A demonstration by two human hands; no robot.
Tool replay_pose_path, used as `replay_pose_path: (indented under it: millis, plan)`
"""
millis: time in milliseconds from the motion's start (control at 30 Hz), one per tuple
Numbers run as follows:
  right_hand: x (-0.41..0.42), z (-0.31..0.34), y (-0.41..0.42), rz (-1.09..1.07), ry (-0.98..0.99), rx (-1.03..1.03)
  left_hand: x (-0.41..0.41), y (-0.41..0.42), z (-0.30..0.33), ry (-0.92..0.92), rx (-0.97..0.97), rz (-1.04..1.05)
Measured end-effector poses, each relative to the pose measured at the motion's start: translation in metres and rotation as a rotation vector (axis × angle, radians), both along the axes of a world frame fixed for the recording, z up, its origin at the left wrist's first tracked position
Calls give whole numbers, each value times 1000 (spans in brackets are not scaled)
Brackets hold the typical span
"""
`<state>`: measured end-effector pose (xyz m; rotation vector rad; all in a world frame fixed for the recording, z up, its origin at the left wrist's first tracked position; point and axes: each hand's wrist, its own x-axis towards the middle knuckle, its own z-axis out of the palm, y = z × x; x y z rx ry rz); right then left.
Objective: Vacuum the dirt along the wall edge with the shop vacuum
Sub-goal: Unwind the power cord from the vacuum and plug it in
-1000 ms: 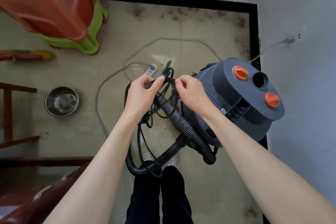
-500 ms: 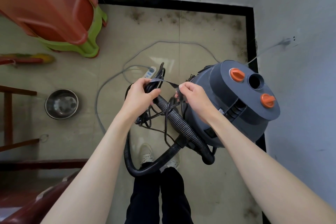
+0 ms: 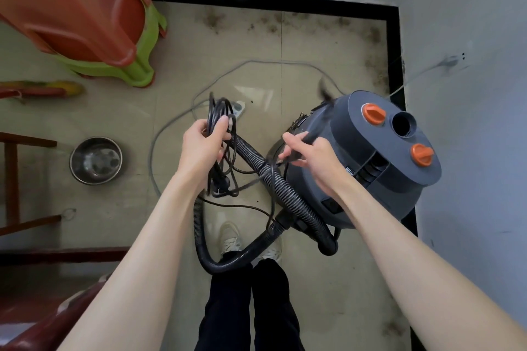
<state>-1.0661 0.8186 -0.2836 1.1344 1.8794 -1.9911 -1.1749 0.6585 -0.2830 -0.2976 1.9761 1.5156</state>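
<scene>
Head view: the left hand (image 3: 204, 148) grips the coiled power cord (image 3: 221, 122); the right hand (image 3: 306, 155) pinches a black strap (image 3: 319, 128) beside the shop vacuum (image 3: 370, 162). Dirt (image 3: 370, 34) lies along the wall. Better to loosen the loops slowly, keeping them off the hose (image 3: 273, 179).

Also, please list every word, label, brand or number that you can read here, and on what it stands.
None can be read.
Small white label on the shop vacuum body, beside the vents: too small and blurred.
Power strip on the floor: no legible marking.
</scene>
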Motion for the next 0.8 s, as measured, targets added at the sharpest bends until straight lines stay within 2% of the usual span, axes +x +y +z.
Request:
replay_pose_path:
  millis: [233,433,667,800]
  plan:
    - [-5,-11,-5,-154,-127,-152,5,-10,-11,-61,16,-92]
    - [-22,-3,-3,-537,-82,-424,20,-5,-28,-61,-58,-215]
    - [-36,7,1,-644,-67,-564,38,25,-58,-171,-11,-317]
    - [-34,7,2,-699,-29,-650,52,38,-67,-138,-113,-433]
